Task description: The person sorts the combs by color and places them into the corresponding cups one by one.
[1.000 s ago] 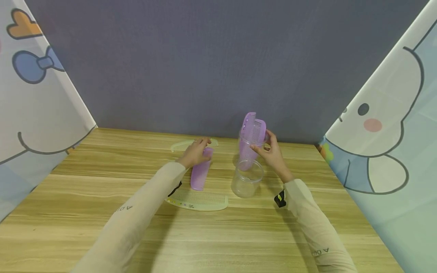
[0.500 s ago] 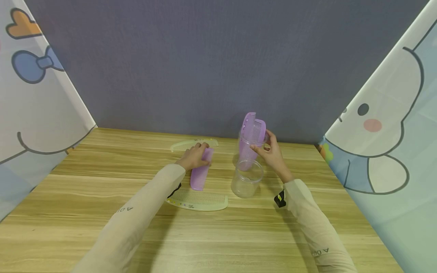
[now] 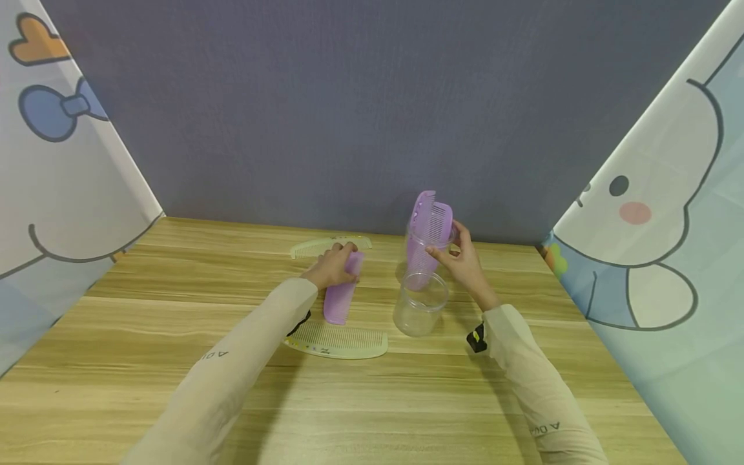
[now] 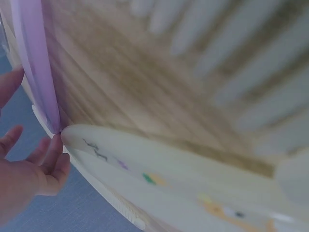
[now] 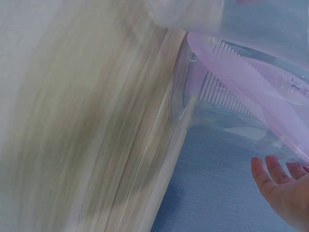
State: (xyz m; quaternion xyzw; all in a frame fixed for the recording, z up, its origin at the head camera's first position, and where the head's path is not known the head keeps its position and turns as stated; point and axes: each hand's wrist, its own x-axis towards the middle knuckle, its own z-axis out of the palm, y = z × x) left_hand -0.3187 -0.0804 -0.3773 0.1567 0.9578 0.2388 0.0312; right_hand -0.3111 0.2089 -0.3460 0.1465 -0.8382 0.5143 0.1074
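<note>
Two purple combs (image 3: pixel 431 223) are seen, in the head view, standing tilted inside the rear clear cup (image 3: pixel 403 266), their upper ends raised above its rim. That cup is gripped by the right hand (image 3: pixel 463 261), with thumb and fingers set around its upper wall. A front clear cup (image 3: pixel 420 311) is placed upright on the worktop (image 3: pixel 372 407), nearer the person; whether the cups touch cannot be told. Left of them, a loose purple comb (image 3: pixel 338 302) is laid on the worktop, its far end held in the curled fingers of the left hand (image 3: pixel 331 266). It is flanked by a far pale-green comb (image 3: pixel 316 247) and a near pale-green comb (image 3: pixel 343 351). In the left wrist view, the loose purple comb is shown between thumb and fingertips, beyond a large, partly blurred pale comb printed with small figures. In the right wrist view, crossed purple combs are seen through the cup's wall, and fingertips are shown beside it.
</note>
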